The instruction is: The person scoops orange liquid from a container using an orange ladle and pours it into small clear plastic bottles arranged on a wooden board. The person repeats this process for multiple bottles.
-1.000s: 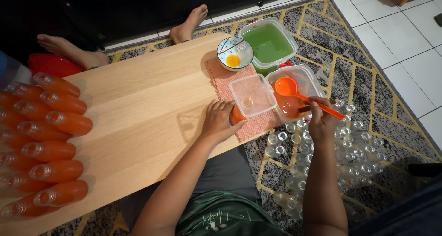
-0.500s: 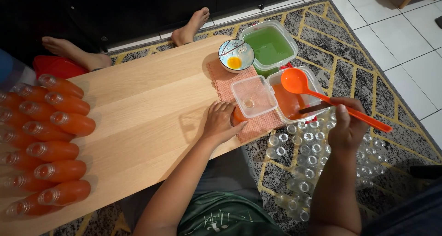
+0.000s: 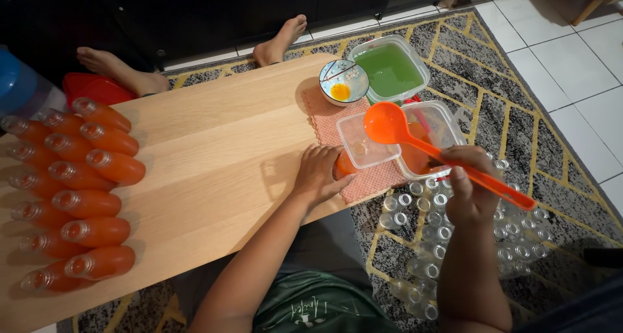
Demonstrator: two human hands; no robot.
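A low wooden worktop stretches across a grey rug with a yellow line pattern, with white floor tiles beyond the rug's far edge. Someone else's bare feet rest on the floor past the worktop. Along the worktop's left end lie two rows of filled orange bottles on their sides, caps off. At its right end a pink mat carries a small clear tub; just beside it sit a larger clear tub of orange liquid, a tub of green liquid and a patterned bowl with an orange blob inside. Empty clear bottles stand clustered on the rug below the mat. The left hand reaches forward, fingers curled around a small orange bottle standing at the near side of the small tub. The right hand is closed around the handle of an orange ladle, whose bowl hovers tilted over the two clear tubs.
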